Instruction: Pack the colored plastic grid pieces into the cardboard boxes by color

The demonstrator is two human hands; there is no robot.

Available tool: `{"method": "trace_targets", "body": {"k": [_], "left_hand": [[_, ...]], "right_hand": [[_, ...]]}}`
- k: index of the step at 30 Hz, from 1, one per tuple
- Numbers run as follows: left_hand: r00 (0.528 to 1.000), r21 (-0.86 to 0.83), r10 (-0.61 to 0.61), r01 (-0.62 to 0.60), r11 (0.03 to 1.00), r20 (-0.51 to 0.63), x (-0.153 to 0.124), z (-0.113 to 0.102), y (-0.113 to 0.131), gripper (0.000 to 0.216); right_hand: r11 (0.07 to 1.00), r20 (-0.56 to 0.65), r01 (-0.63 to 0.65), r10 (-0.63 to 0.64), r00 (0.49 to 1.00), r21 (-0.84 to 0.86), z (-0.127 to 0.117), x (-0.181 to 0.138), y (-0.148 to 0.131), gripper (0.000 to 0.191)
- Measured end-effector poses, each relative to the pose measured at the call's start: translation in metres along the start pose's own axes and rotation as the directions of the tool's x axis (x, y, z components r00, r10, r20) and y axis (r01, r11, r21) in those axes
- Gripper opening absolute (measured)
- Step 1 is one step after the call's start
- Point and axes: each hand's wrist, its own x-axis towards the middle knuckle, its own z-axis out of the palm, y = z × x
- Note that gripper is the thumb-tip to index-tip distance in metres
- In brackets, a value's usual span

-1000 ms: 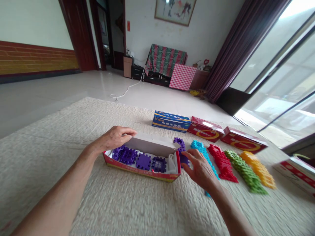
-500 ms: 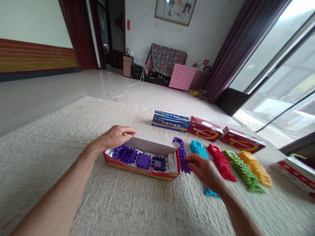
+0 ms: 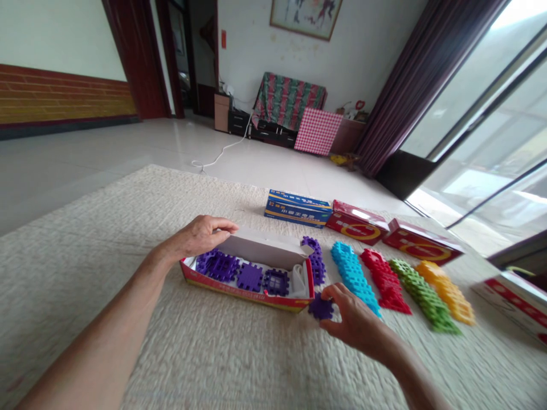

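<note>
An open red cardboard box (image 3: 239,289) lies on a cream mat, with several purple interlocking tiles (image 3: 250,277) inside. My left hand (image 3: 196,237) holds the box's raised white flap at its left end, fingers curled over it. My right hand (image 3: 352,322) is just right of the box's near corner, fingers pinching one loose purple tile (image 3: 320,307). A short row of purple tiles (image 3: 316,259) lies right beside the box.
Rows of blue (image 3: 354,276), red (image 3: 384,279), green (image 3: 423,296) and orange tiles (image 3: 448,293) lie to the right. A blue box (image 3: 297,208) and two red boxes (image 3: 356,222) (image 3: 421,242) stand behind them; another box (image 3: 517,299) sits far right. Tiled floor beyond the cream mat (image 3: 128,228).
My right hand drew back toward me from the purple row, taking one purple tile with it. The blue row is uncovered again. My left hand stayed on the flap.
</note>
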Motion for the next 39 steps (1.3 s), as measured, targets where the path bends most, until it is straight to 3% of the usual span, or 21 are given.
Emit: {"method": "trace_targets", "body": {"k": [5, 9, 12, 16, 20, 23, 29, 34, 39], "left_hand": [[1.000, -0.016, -0.001, 0.001, 1.000, -0.004, 0.000, 0.001, -0.001, 0.033], [1.000, -0.019, 0.012, -0.012, 1.000, -0.009, 0.000, 0.001, -0.001, 0.032], [1.000, -0.025, 0.016, -0.016, 1.000, -0.007, 0.000, 0.000, 0.001, 0.032], [1.000, -0.018, 0.006, -0.006, 1.000, -0.004, -0.001, -0.002, 0.005, 0.032], [1.000, -0.019, 0.000, 0.000, 1.000, -0.003, -0.001, -0.003, 0.006, 0.031], [1.000, -0.030, 0.006, -0.006, 1.000, -0.001, -0.001, -0.003, 0.006, 0.031], [1.000, -0.020, 0.012, -0.012, 1.000, -0.005, -0.001, -0.003, 0.006, 0.032], [1.000, -0.010, 0.001, -0.001, 1.000, 0.000, -0.001, -0.003, 0.007, 0.033], [1.000, -0.002, 0.003, -0.003, 1.000, 0.002, 0.000, 0.000, 0.003, 0.033]], "right_hand": [[0.999, -0.049, 0.012, -0.014, 0.999, -0.033, -0.008, -0.001, 0.005, 0.024], [0.998, -0.223, -0.014, 0.001, 0.975, -0.055, -0.042, 0.008, 0.000, 0.024], [0.997, -0.285, 0.057, -0.067, 0.956, -0.045, -0.064, 0.024, -0.025, 0.026], [0.977, -0.177, 0.211, -0.204, 0.963, 0.020, -0.066, 0.049, -0.071, 0.024], [0.969, 0.020, 0.247, -0.247, 0.969, 0.007, -0.052, 0.068, -0.092, 0.024], [0.970, 0.083, 0.240, -0.236, 0.968, -0.048, -0.043, 0.073, -0.090, 0.025], [0.969, 0.081, 0.245, -0.241, 0.967, -0.041, -0.041, 0.070, -0.085, 0.027], [0.976, -0.054, 0.220, -0.220, 0.974, -0.001, -0.052, 0.060, -0.077, 0.021], [0.996, -0.228, 0.089, -0.091, 0.969, -0.019, -0.060, 0.049, -0.028, 0.013]]}}
